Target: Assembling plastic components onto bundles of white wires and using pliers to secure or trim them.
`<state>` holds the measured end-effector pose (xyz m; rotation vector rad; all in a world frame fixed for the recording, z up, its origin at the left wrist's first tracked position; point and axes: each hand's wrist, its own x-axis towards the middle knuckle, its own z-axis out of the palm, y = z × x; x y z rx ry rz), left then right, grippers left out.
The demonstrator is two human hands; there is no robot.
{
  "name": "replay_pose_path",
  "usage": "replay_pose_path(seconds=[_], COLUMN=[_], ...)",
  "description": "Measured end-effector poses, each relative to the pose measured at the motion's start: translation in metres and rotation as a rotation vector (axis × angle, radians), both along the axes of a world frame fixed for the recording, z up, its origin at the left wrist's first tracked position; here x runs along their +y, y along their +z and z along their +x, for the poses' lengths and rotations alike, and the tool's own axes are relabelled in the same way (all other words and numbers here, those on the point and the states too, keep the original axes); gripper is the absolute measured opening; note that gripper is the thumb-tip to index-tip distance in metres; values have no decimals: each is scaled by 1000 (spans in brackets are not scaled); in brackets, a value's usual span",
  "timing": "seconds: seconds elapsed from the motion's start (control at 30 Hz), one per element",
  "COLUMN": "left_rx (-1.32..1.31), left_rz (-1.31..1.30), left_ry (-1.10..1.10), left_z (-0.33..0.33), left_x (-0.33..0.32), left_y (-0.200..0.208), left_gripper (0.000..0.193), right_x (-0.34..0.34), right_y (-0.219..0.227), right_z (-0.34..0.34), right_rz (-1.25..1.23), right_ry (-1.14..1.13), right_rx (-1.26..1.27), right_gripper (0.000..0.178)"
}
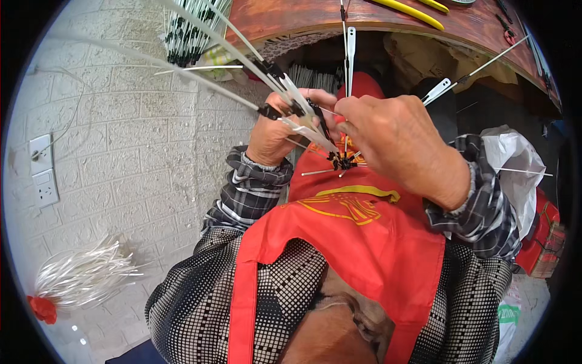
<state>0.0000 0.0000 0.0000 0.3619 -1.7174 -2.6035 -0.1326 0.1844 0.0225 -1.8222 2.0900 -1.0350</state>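
My left hand [271, 136] grips a bunch of thin white rods [242, 64] with black plastic joints, like umbrella ribs. The rods fan out toward the upper left, and some are blurred. Close beside it, my right hand [400, 142] is closed in a pinch, its fingertips partly hidden. A thin wire [329, 111] seems to run between the two hands. Below them, over my red apron [364, 242], sits a cluster of black joints [342, 161] where several rods meet. Flat white pieces with holes [351, 45] stick out beyond my right hand.
A curved wooden table [285, 15] spans the far side, with yellow-handled pliers [412, 13] on it. More rods [191, 30] are bundled at the far left. White strands [88, 273] hang near wall sockets [43, 170]. A white plastic bag [515, 158] and red box [539, 233] are at right.
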Motion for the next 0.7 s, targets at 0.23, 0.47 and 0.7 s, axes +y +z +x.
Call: replay_pose_path(seconds=[0.23, 0.47, 0.7], left_rx=[70, -15, -5], left_rz=[-48, -28, -93], left_ry=[46, 236, 338], left_z=[-5, -12, -7], left_x=[7, 9, 3], left_y=[2, -5, -3], left_gripper=[13, 13, 11], right_x=[4, 17, 123], right_y=[7, 3, -46], right_z=[-7, -6, 19], right_rz=[-145, -228, 286], right_ry=[31, -186, -267], right_rx=[131, 99, -604], right_gripper=[18, 17, 32])
